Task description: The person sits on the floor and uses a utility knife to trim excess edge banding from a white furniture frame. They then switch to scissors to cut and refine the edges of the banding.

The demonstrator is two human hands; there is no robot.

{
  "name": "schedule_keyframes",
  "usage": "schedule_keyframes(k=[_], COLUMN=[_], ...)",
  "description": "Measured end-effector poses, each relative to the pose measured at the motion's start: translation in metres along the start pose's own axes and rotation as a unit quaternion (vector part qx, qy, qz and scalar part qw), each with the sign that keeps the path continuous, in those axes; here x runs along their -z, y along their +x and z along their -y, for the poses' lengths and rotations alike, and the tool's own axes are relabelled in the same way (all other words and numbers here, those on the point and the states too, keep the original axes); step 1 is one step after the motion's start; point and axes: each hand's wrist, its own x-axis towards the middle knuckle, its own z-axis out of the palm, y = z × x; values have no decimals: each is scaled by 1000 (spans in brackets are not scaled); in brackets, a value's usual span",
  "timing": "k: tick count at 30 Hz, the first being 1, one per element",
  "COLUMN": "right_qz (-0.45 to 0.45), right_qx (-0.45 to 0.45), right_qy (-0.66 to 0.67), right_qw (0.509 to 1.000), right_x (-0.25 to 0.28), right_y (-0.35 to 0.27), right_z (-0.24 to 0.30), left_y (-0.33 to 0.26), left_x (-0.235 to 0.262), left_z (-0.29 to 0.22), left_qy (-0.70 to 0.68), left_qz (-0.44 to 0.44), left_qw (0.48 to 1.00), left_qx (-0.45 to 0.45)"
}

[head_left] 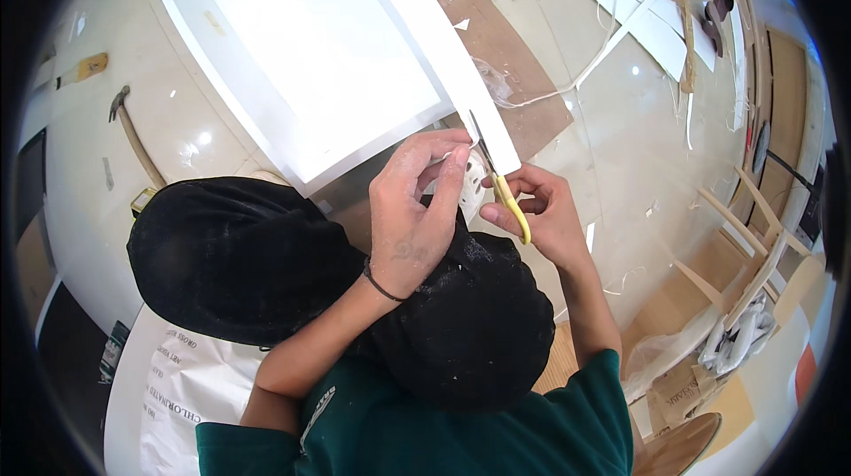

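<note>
My right hand (548,214) grips a pair of scissors (507,198) by the yellow handle, and the blades lie along a long white strip (448,33) near its close end. Beside the blades, my left hand (412,206) is closed in a pinch. A thin white sliver at the strip's edge is between its thumb and forefinger. A large white panel (301,50) with a raised border lies ahead of my knees, just left of the strip. Part of the strip's near end is hidden by my fingers.
A hammer (133,135), a yellow tape measure (142,201) and a brush (84,70) lie on the floor at left. Brown board (496,33) lies beyond the strip. White offcuts (638,19) are at the far right. A wooden frame (749,245) stands nearer on the right.
</note>
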Motion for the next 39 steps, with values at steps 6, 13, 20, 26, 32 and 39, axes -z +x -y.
schedule_keyframes(k=[6, 13, 20, 26, 32, 39], right_qz=[11, 4, -9, -19, 3, -9], right_qx=[34, 28, 28, 11, -44, -10], right_qy=[-26, -83, -128, -59, -15, -87], right_qw=[999, 996, 991, 998, 999, 996], right_x=[4, 4, 4, -1, 2, 1], right_y=[14, 18, 19, 12, 10, 9], right_z=[-9, -8, -7, -3, 7, 11], left_y=[6, 4, 6, 8, 9, 8], left_x=[1, -1, 1, 0, 2, -2], left_z=[0, 2, 5, 8, 6, 9], left_qy=[144, 97, 82, 54, 64, 21], left_qz=[16, 5, -1, -8, 0, -9], left_qw=[984, 991, 993, 996, 996, 999], left_qx=[-107, -94, -87, -73, -59, -40])
